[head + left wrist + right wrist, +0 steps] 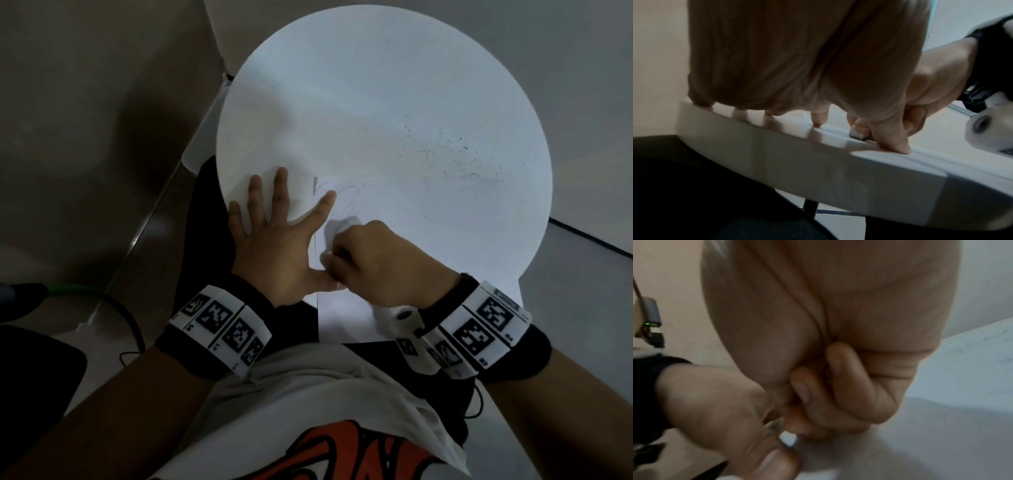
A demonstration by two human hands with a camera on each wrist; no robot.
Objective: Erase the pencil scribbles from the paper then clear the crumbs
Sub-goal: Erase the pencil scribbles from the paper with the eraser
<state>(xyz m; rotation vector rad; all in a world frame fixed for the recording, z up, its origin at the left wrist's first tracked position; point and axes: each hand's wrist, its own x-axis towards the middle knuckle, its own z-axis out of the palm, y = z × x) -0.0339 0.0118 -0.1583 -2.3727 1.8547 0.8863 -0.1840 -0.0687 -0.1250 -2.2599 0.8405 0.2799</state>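
Pinching eraser, right hand on paper.

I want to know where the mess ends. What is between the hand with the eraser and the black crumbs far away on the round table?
Only the white paper sheet, nearly bare with a few specks, per the head view.

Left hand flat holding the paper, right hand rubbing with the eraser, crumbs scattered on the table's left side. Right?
Not quite: the head view shows the crumbs on the table's right side. Otherwise correct: left hand flat holding the paper, right hand rubbing with the eraser.
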